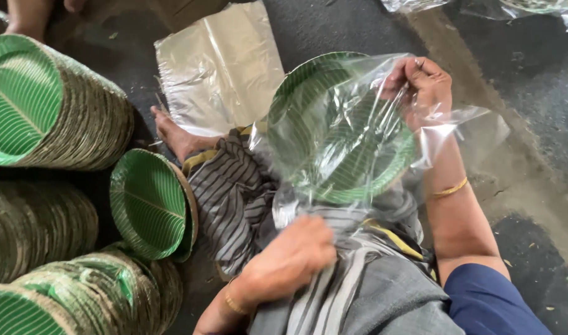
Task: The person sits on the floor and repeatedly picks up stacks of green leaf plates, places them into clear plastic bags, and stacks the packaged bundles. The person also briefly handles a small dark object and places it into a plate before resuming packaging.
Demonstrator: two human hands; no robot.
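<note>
A stack of green leaf-patterned paper plates (309, 93) lies on its side on my lap, partly inside a clear plastic bag (358, 130). My right hand (423, 84) grips the bag's upper edge at the far rim of the plates. My left hand (290, 257) is closed on the lower part of the bag, pressed against my striped cloth just below the plates. My bare foot (169, 133) rests on the floor to the left of the plates.
Long stacks of the same green plates lie on their sides at the left (54, 102), with a shorter stack (150, 205) near my knee. A pile of flat clear bags (219, 65) lies on the dark floor. Another person's foot (30, 18) shows top left.
</note>
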